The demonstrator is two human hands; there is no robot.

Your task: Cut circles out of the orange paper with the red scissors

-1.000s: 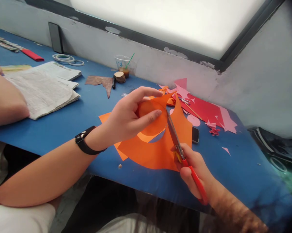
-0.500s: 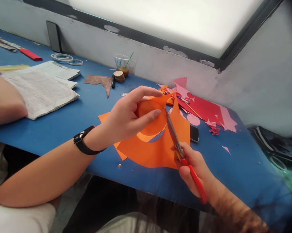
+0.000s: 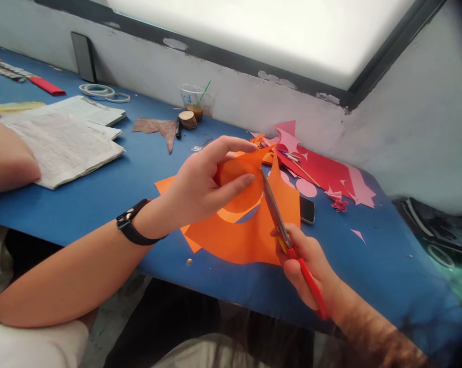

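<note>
Between thumb and fingers, my left hand (image 3: 207, 181) pinches a sheet of orange paper (image 3: 231, 243) above the blue table (image 3: 138, 168). A rounded piece is partly cut from the sheet, with a curved gap beneath it and a pointed strip at the top. My right hand (image 3: 309, 266) grips red-handled scissors (image 3: 275, 209) by the handles. Their blades look almost closed and point up and left, the tips at the edge of the rounded piece. Part of the paper is hidden behind my left hand.
Pink paper scraps (image 3: 359, 186), red paper (image 3: 315, 168) and a phone (image 3: 307, 209) lie on the right. Behind are a plastic cup (image 3: 194, 102), a wood slice (image 3: 188, 120) and tape rolls (image 3: 98, 92). Another person's arm (image 3: 8, 153) rests beside newspapers (image 3: 73, 138).
Very little differs. The view has shifted slightly; both hands, the scissors and the orange paper keep almost the same position.
</note>
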